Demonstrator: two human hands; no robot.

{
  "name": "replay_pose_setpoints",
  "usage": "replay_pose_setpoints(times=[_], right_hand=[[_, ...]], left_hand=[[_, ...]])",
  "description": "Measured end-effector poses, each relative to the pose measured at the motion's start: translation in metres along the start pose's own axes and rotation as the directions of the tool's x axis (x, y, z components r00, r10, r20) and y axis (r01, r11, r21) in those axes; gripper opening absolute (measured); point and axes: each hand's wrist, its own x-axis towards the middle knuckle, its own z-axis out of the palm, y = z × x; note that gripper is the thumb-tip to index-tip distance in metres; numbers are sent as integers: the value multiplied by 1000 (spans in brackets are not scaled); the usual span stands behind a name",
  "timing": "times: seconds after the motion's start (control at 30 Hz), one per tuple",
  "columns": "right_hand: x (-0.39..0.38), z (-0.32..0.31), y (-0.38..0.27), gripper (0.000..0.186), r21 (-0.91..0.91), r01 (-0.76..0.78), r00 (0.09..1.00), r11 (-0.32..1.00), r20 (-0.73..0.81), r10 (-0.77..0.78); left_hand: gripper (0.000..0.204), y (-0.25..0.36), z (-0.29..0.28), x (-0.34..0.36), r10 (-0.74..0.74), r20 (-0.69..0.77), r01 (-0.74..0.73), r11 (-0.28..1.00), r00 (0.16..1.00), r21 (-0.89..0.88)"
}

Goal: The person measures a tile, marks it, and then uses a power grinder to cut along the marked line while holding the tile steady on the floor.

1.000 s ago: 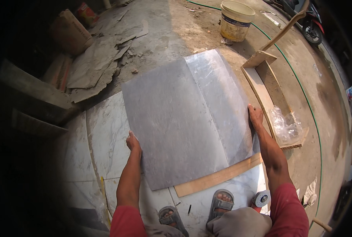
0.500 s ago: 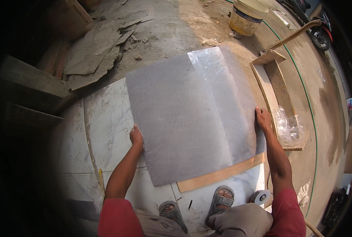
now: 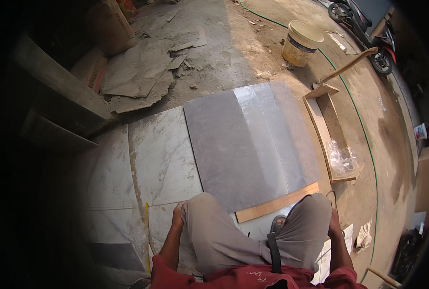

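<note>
A large grey tile (image 3: 229, 149) with a glossy band of reflected light lies flat in front of me. It overlaps the white marbled tiles (image 3: 164, 154), and a wooden board (image 3: 272, 204) sticks out from under its near edge. My left hand (image 3: 177, 216) is at the outer side of my left knee, off the tile, its fingers mostly hidden. Beside my right knee is my right hand (image 3: 336, 224), partly covered by the trouser leg, and its fingers do not show.
Right of the tile lies a wooden trough (image 3: 332, 130) with clear plastic (image 3: 342, 161) in it. Farther off stand a bucket (image 3: 301, 43) and a motorbike (image 3: 380, 55). A green hose (image 3: 363, 118) crosses the ground. Broken slabs (image 3: 139, 82) are at far left, a yellow strip (image 3: 147, 236) near left.
Both hands have let go of the grey tile's side edges and drawn back beside my knees. The tile now lies flat, and my bent knees have come forward into view.
</note>
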Motion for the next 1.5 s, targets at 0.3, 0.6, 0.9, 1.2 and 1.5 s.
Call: replay_pose_setpoints(times=[0.3,0.6,0.9,1.2,1.5], right_hand=[[-55,-9,88,35,-482,-276,957,831,-216,193],[-129,4,39,33,-370,-245,958,896,51,283],[-304,-49,-89,36,-504,-352,855,789,170,490],[-460,-48,-278,37,-438,-401,823,804,212,526],[-543,-39,-330,38,-293,-405,859,866,202,470]], left_hand=[[41,-159,-23,-135,-202,-264,149,967,943,-207],[32,-116,32,-316,29,-457,276,763,889,585],[30,-12,87,-492,-215,-352,400,670,911,625],[30,139,80,-694,-230,-285,352,776,931,523],[30,182,18,-786,-224,-280,345,775,933,530]])
